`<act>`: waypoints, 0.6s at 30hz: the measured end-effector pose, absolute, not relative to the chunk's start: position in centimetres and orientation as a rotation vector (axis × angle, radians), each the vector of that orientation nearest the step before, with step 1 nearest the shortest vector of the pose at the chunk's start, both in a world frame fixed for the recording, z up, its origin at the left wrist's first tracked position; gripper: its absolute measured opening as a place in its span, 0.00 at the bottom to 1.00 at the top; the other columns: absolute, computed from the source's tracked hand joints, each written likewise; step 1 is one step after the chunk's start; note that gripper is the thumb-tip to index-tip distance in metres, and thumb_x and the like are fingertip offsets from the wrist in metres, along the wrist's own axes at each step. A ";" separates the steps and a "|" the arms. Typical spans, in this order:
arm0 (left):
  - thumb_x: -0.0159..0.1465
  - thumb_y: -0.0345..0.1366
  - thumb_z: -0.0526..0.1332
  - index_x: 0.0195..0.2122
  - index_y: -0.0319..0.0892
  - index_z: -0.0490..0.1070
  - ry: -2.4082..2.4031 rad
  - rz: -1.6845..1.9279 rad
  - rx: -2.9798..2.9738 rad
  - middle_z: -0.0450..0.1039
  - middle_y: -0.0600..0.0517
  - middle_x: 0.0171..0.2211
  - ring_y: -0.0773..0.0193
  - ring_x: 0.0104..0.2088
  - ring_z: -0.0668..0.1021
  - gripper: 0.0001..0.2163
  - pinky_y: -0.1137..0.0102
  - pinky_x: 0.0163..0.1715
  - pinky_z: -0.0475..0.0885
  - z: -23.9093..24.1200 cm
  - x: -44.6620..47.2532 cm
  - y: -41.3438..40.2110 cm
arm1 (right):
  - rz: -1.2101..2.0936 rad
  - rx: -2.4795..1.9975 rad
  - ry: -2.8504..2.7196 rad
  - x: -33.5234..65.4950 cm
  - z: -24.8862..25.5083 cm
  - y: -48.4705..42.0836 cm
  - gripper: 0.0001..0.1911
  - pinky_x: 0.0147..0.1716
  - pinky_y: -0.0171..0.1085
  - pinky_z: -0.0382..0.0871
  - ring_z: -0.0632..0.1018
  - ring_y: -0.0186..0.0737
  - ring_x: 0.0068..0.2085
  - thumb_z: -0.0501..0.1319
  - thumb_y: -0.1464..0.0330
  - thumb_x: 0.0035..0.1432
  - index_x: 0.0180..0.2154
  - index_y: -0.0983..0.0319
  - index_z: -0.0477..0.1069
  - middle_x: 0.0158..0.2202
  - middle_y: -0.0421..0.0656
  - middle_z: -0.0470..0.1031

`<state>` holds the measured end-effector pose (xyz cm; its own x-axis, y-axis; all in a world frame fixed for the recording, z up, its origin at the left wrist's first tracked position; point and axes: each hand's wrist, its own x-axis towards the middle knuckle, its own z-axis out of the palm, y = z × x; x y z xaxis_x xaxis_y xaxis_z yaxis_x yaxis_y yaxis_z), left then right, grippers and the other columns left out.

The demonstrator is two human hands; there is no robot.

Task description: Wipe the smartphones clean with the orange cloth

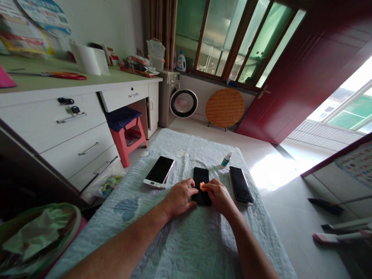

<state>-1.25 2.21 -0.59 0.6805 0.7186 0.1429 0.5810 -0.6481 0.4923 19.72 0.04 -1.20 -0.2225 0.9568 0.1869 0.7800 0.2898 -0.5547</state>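
Note:
A black phone (200,177) lies screen up in the middle of a pale quilted cloth (186,232). My left hand (179,197) rests on the phone's left edge with its fingers curled against it. My right hand (218,195) pinches a small orange piece (202,186) and presses it on the phone's screen. A white-framed phone (159,171) lies to the left. Another black phone (240,184) lies to the right. A small spray bottle (226,159) lies just beyond the phones.
A white desk with drawers (72,128) stands at the left, a red stool (128,131) under it. A washing machine (177,100) and a folded round table (225,107) stand by the far wall. A bin with rubbish (35,240) sits at the lower left.

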 end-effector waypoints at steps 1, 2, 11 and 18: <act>0.58 0.38 0.68 0.44 0.45 0.76 1.021 0.442 2.510 0.68 0.49 0.48 0.56 0.47 0.74 0.13 0.65 0.49 0.70 -0.5 -1.2 2.1 | 0.477 -1.551 -2.061 19.7 -1.2 0.1 0.17 0.43 0.35 0.65 0.73 0.38 0.39 0.54 0.76 0.60 0.41 0.58 0.80 0.36 0.43 0.72; 0.59 0.38 0.67 0.44 0.45 0.76 1.026 0.426 2.546 0.69 0.49 0.48 0.56 0.47 0.74 0.12 0.64 0.49 0.70 -0.3 -1.1 1.9 | 0.479 -1.556 -2.053 19.7 -1.2 0.1 0.17 0.43 0.35 0.65 0.73 0.37 0.39 0.54 0.76 0.60 0.41 0.58 0.80 0.36 0.43 0.72; 0.66 0.23 0.52 0.46 0.37 0.73 1.097 0.299 2.837 0.75 0.45 0.40 0.56 0.38 0.77 0.13 0.61 0.41 0.74 0.2 0.7 -0.7 | 0.412 -1.578 -2.135 17.9 0.0 0.8 0.16 0.44 0.35 0.63 0.72 0.37 0.39 0.54 0.78 0.60 0.39 0.59 0.79 0.35 0.42 0.72; 0.63 0.19 0.50 0.48 0.36 0.74 1.180 0.147 2.908 0.76 0.43 0.41 0.54 0.37 0.78 0.18 0.62 0.35 0.75 0.2 1.8 -1.6 | 0.295 -1.546 -2.279 15.3 0.3 2.4 0.12 0.41 0.33 0.62 0.68 0.38 0.40 0.57 0.75 0.61 0.34 0.59 0.79 0.35 0.43 0.70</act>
